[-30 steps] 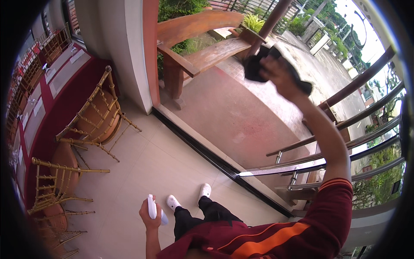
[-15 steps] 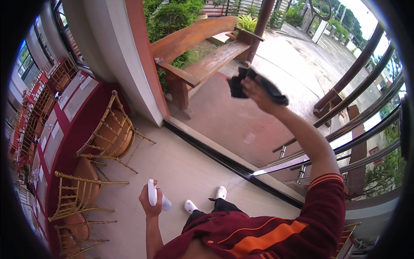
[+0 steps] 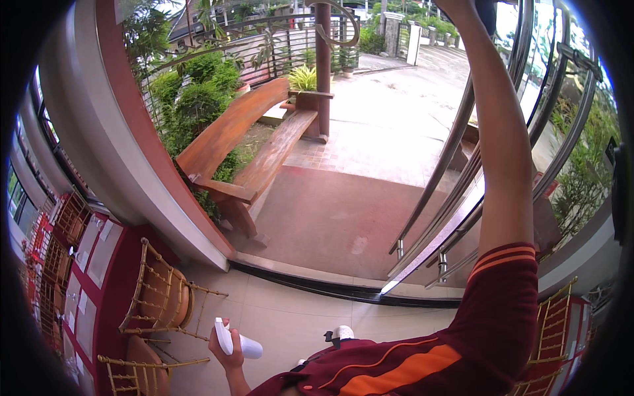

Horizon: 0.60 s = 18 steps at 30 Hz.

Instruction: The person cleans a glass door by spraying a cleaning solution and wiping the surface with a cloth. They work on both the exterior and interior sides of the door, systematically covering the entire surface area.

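My left hand (image 3: 228, 350) is closed around the neck of a white spray bottle (image 3: 249, 347), held low above the tiled floor. The bottle's trigger head points up and to the left. My right arm is stretched up along the right side, and my right hand (image 3: 456, 8) is at the top edge, its fingers mostly cut off. Beside it shows part of a black cloth (image 3: 487, 14), against the upper part of a glass door (image 3: 456, 221) with long metal bars.
Gold bamboo-style chairs (image 3: 168, 294) stand by a table with a dark red cloth (image 3: 109, 290) on the left. A black door track (image 3: 317, 289) crosses the floor ahead. Outside are a wooden bench (image 3: 224, 138), a dark red post (image 3: 323, 72) and shrubs. More chairs (image 3: 555, 323) stand at the right.
My right hand has moved up and to the right with the black cloth, to the picture's top edge. The view has tilted up. My left hand still holds the spray bottle.
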### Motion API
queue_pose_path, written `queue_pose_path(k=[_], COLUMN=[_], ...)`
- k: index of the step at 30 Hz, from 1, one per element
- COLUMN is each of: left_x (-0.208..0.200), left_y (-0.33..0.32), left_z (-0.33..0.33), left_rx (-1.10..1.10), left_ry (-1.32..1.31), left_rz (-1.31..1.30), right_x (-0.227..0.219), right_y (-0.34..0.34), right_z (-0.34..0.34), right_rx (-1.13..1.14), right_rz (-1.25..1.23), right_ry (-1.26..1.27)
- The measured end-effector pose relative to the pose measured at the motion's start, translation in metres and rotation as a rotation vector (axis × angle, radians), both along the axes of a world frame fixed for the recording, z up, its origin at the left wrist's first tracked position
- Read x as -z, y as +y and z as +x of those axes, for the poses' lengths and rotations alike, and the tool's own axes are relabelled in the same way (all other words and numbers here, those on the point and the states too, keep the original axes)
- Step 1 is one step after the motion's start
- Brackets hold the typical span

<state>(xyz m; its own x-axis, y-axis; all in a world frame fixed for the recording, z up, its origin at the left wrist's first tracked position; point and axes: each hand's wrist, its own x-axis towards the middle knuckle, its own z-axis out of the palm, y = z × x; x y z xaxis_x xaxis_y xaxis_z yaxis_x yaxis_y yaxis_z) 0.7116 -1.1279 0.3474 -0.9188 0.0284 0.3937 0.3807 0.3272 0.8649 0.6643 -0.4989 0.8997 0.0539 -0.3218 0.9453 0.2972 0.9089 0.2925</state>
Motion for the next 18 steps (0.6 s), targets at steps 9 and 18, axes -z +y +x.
queue_pose_path(k=[9,18], left_x=[-0.023,-0.143], left_y=[0.019,0.221], left_z=[-0.002,-0.155], left_rx=[0.129,0.528], left_ry=[-0.077,0.078], left_rz=[-0.050,0.146], right_x=[0.424,0.328], right_y=[-0.065,-0.050], right_z=[0.025,0.000], right_rx=[-0.001,0.072], right_rz=[0.028,-0.014], right_ry=[-0.579,-0.626])
